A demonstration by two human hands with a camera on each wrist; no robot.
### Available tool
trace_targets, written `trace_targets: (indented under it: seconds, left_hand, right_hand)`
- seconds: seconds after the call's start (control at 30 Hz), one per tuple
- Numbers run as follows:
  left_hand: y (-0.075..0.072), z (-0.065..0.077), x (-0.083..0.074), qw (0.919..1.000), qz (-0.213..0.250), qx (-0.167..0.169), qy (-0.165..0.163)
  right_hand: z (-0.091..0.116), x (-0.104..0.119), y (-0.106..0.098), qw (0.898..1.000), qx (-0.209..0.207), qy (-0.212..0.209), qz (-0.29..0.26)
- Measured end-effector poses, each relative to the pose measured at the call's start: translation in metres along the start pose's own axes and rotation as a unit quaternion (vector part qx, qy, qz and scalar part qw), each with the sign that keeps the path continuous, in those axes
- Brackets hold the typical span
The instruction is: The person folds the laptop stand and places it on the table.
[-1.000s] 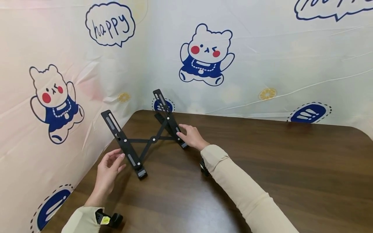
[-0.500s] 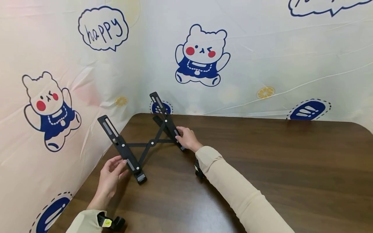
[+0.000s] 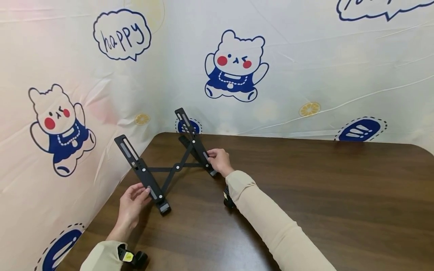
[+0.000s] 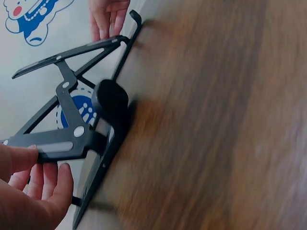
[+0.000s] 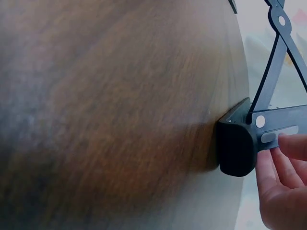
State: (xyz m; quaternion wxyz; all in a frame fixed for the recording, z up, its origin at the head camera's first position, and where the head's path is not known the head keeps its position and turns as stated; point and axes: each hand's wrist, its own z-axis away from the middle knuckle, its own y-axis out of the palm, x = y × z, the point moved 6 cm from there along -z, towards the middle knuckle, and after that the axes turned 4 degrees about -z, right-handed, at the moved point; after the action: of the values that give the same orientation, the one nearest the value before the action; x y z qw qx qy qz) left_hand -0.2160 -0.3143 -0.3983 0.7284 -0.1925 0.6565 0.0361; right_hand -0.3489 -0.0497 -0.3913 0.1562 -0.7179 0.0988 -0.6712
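A black folding laptop stand (image 3: 178, 167) stands unfolded on the table, its two slanted arms joined by crossed bars with silver rivets. My left hand (image 3: 131, 205) pinches the near-left arm by its lower part, thumb on top and fingers beneath, as the left wrist view (image 4: 36, 191) shows too. On the far arm, my right hand (image 3: 219, 161) pinches the lower part close to the front lip. In the right wrist view, the right thumb presses the grey pad of the stand (image 5: 280, 134) while the fingers curl under the arm.
The brown wooden table (image 3: 305, 195) spreads out to the right and front. A pale printed cloth (image 3: 298, 67) with cartoon bears hangs behind the table and along its left side, close to the stand.
Both hands have closed in on the stand's arms; the left thumb has come onto the near arm and the right fingers have taken hold of the far arm. The head view has shifted slightly.
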Motion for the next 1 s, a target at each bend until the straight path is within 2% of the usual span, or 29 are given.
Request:
trace_targets:
  seconds: [0.3, 0.63, 0.83, 1.0]
  left_hand:
    - [-0.004, 0.003, 0.000, 0.9998, -0.013, 0.012, -0.007]
    - [-0.005, 0.002, 0.001, 0.9983, -0.054, 0.021, -0.003]
    - [0.000, -0.002, -0.001, 0.9980, -0.059, 0.021, 0.006]
    - [0.003, -0.006, -0.003, 0.9974, -0.067, 0.020, 0.018]
  right_hand:
    - [-0.001, -0.008, 0.005, 1.000, -0.003, 0.015, -0.009]
    - [-0.002, -0.009, 0.001, 0.999, 0.023, 0.026, 0.028]
    - [-0.002, -0.011, -0.005, 0.998, 0.047, 0.051, 0.006]
    - [0.001, -0.012, -0.011, 0.997, 0.059, 0.050, -0.006]
